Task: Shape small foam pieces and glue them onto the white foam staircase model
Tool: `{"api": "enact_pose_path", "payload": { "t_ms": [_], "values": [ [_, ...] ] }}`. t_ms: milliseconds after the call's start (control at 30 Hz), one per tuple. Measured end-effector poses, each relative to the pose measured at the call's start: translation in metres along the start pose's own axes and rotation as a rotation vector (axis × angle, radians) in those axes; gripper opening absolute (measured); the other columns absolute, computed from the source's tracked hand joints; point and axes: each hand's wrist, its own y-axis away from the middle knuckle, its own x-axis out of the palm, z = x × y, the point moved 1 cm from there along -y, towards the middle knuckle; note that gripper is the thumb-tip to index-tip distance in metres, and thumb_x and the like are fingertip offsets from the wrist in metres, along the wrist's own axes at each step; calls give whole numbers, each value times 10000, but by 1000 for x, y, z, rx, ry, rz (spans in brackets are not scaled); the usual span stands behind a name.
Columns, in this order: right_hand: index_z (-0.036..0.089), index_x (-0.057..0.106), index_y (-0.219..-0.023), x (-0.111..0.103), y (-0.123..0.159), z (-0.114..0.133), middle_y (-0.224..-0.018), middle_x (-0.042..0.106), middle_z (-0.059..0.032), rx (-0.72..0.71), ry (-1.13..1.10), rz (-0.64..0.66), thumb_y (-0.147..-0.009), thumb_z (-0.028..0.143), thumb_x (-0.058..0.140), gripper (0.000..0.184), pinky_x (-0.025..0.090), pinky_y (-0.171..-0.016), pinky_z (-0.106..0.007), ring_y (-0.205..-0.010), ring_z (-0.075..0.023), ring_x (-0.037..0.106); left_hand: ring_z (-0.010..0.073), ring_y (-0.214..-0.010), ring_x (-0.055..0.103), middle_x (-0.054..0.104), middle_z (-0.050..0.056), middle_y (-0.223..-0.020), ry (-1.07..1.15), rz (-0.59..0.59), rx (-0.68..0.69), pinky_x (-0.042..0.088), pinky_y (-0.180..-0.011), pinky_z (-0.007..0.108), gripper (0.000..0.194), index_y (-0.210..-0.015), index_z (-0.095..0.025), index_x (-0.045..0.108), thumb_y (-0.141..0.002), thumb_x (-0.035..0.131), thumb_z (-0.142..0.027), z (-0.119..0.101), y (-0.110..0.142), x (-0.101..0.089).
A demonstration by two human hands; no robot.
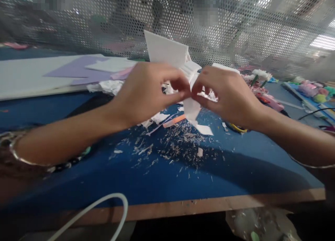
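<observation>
My left hand [151,92] and my right hand [227,92] meet over the middle of the table, thumb and fingers of each pinched together. Between their fingertips is a thin white strip [192,109], hanging down; whether it is paper or tape I cannot tell. Just behind the hands stands a white board piece [166,49] with smaller folded white parts [192,66] beside it, partly hidden by my fingers. Below the strip lie a flat white scrap [205,130] and an orange stick-like piece [174,121].
Fine white shavings [180,143] litter the blue tabletop [110,185]. White and purple sheets [78,68] lie at the left, near crumpled white paper [111,87]. Artificial flowers [261,75] and colourful pieces [314,90] sit at the right. Perforated metal [117,31] closes off the back; a white cable [123,199] loops in front.
</observation>
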Motion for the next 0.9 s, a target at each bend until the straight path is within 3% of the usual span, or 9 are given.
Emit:
{"api": "enact_pose_path", "payload": {
  "t_ms": [133,233,333,367,433,567,733,900],
  "values": [
    [146,585,-828,-15,-21,-8,-774,559,-44,-62,160,-192,-822,213,480,125,376,-617,-252,-744,-139,524,207,-851,570,624,35,-806,-380,-108,129,417,-730,324,286,-847,-156,627,-838,454,-384,2,-26,-25],
    [155,572,-828,-17,-16,-9,-815,558,-58,-114,238,-352,-869,193,384,197,394,-620,-246,-756,-131,518,259,-951,551,596,63,-858,-556,-113,263,418,-788,398,318,-893,-112,607,-860,410,-359,-2,-29,-35],
    [145,559,-777,-4,9,-3,-796,575,-67,-246,332,-366,-882,190,373,218,386,-593,-251,-720,-128,494,209,-754,574,601,44,-718,-619,-227,502,443,-686,368,220,-766,-132,607,-830,462,-284,-11,-9,-25],
    [153,547,-735,3,20,0,-722,566,-44,-300,333,-388,-867,190,414,191,375,-561,-249,-636,-111,469,176,-698,562,596,25,-673,-633,-223,582,442,-674,338,193,-744,-145,607,-828,463,-242,-15,2,-17],
    [181,533,-711,19,43,8,-703,573,-7,-473,291,-281,-844,166,450,158,352,-539,-252,-622,-112,465,145,-707,568,607,-3,-698,-574,-180,699,438,-706,310,144,-765,-161,597,-824,468,-183,-25,26,2],
    [172,490,-652,42,72,23,-653,529,1,-545,69,-53,-868,147,389,239,309,-512,-259,-582,-109,427,127,-583,521,578,-9,-596,-279,22,618,431,-667,285,225,-647,-157,557,-818,425,-91,-43,59,36],
    [145,535,-743,49,73,20,-738,547,-21,-401,-165,259,-892,150,348,239,350,-575,-238,-667,-113,449,117,-574,507,569,-21,-592,-42,201,360,397,-690,303,288,-636,-169,581,-851,397,-109,-46,65,48],
    [146,584,-875,53,76,12,-851,575,-45,-247,-443,299,-884,248,403,208,403,-682,-222,-784,-110,506,131,-693,555,622,-12,-730,136,347,119,375,-764,329,277,-742,-198,614,-885,378,-222,-39,68,46]
  ]
}}
